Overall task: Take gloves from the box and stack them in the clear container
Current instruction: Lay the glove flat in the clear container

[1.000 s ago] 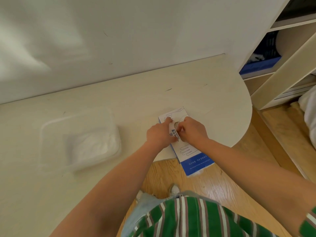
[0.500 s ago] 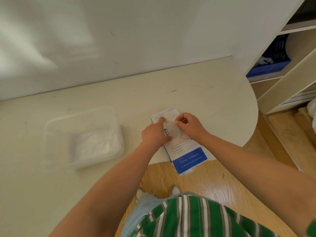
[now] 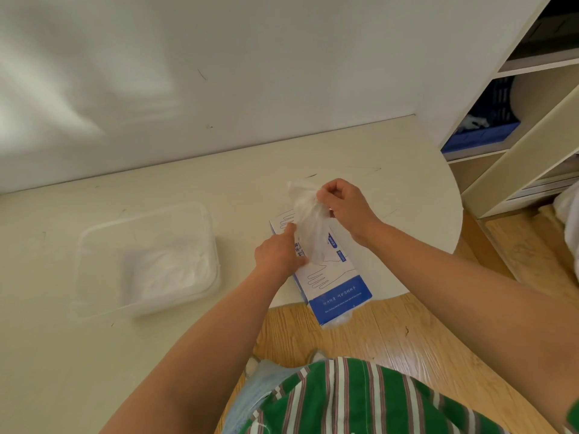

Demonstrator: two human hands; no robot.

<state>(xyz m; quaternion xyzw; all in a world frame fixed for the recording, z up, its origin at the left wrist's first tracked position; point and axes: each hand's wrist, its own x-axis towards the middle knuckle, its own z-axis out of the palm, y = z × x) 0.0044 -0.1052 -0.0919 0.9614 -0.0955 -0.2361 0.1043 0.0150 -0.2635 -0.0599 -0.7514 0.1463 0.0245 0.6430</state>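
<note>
The left hand presses the box on the surface with a straight finger, the right hand pinches the glove just above, so pull up slowly, then carry it left to the clear container.

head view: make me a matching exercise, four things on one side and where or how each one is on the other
1 glove
2 box
3 container
4 left hand

A rests on the box
B pinched by the right hand, raised
C left on the table, white pile inside
D juts over the table edge

Pairs: 1-B, 2-D, 3-C, 4-A
</note>
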